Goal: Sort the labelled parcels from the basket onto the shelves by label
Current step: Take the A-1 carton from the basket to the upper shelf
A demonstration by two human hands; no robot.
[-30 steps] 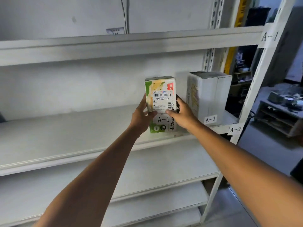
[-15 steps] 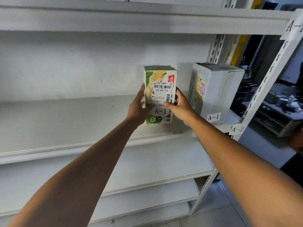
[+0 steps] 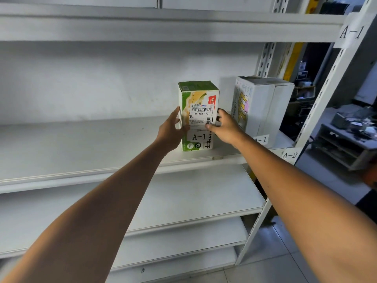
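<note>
The grip is two-handed and clamped on the parcel (image 3: 199, 103). The left hand (image 3: 171, 130) lies along the parcel's left side with its thumb on the front face. The right hand (image 3: 226, 129) wraps the right edge, its thumb pressing the lower corner of the shipping label.

The parcel is a tall carton standing upright at the centre of the frame, its base on the shelf (image 3: 81, 148) near the front lip. It is printed green and white with a yellow picture, a red patch at its upper right and dark characters down its lower right. A white barcode label reading "159 K02 170" covers the middle of the front. Below it a paper slip reads "A-1", and the top flap is green.

Just to the right, apart from the parcel, stands a white box (image 3: 265, 107) with its own "A-1" slip low on its front. At the upper right, the upright post (image 3: 326, 82) carries an "A-1" tag (image 3: 350, 32). An "A-2" tag (image 3: 289, 155) sits on the post lower down.
</note>
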